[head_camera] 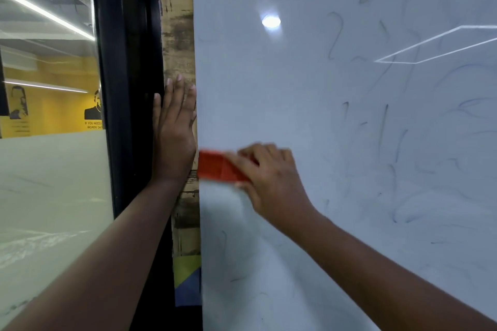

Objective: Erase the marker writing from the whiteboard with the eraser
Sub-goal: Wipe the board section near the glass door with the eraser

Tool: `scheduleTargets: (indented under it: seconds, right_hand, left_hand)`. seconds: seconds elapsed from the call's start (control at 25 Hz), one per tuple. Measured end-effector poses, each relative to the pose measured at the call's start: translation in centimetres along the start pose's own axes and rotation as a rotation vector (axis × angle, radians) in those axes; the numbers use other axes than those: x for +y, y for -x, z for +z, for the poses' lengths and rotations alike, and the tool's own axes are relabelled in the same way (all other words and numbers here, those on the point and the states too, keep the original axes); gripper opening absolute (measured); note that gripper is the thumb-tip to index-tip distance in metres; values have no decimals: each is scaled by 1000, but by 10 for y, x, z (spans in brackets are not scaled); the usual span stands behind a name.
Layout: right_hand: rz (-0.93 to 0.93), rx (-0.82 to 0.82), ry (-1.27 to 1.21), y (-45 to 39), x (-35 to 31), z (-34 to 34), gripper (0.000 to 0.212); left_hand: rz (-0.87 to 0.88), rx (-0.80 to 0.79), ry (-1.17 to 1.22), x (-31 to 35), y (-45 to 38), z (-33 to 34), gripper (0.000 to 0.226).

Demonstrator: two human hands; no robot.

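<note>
Right hand [269, 177] is curled round the red eraser [220, 168], pinching its right end, and the pad sits flat on the board [295, 115]. The free end of the eraser pokes out left of the grip and is right at the board's left edge. It's blurred, so this looks like a stroke in progress.

Just left of that grip, the left hand [174, 131] lies flat with straight fingers, palm on the worn wooden strip [178, 35] beside the board. It holds nothing and seems to be bracing.

First risk: the eraser is nearly touching the left hand. Push further left and it could run off the edge, snag on the strip, or bump that hand.

Second risk: the hold is on one end only. Under pressure the free end could tip up and skip the ink.

Out to the right of the grip and above it, faint marks [384, 126] and grey-blue swirls remain, well apart from the eraser. A loaded pad could smear these rather than lift them. Plenty left, by my reckoning.

Far left, the black frame [129, 88] and glass [48, 169].
</note>
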State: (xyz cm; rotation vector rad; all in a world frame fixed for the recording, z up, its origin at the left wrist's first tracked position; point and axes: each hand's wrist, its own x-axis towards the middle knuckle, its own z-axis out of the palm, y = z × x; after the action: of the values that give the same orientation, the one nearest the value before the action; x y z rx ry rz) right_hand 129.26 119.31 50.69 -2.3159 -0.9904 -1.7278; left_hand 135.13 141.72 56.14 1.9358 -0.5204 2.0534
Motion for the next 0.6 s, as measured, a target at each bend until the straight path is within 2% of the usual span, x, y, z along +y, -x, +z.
scheduleTargets:
  seconds: [0.08, 0.16, 0.24, 0.32, 0.44, 0.52, 0.6]
  right_hand:
    - [-127, -50, 43, 28, 2, 4, 53]
    - [-163, -49, 76, 28, 14, -2, 50]
    - [-70, 43, 109, 3, 29, -13, 53]
    - [111, 169, 80, -31, 41, -26, 56]
    - [324, 235, -20, -69, 37, -29, 62]
    - [281, 208, -1, -64, 18, -19, 64]
    - [149, 134, 57, -32, -1, -4, 61]
  left_hand:
    - [4, 3, -10, 0, 1, 0, 50]
    - [4, 9, -9, 0, 1, 1, 49]
    - [1, 19, 0, 0, 0, 2, 47]
    - [-2, 20, 8, 0, 1, 2, 46]
    - [-5, 18, 3, 0, 1, 3, 48]
    - [-3, 15, 1, 0, 3, 1, 49]
    - [-2, -8, -1, 1, 11, 0, 49]
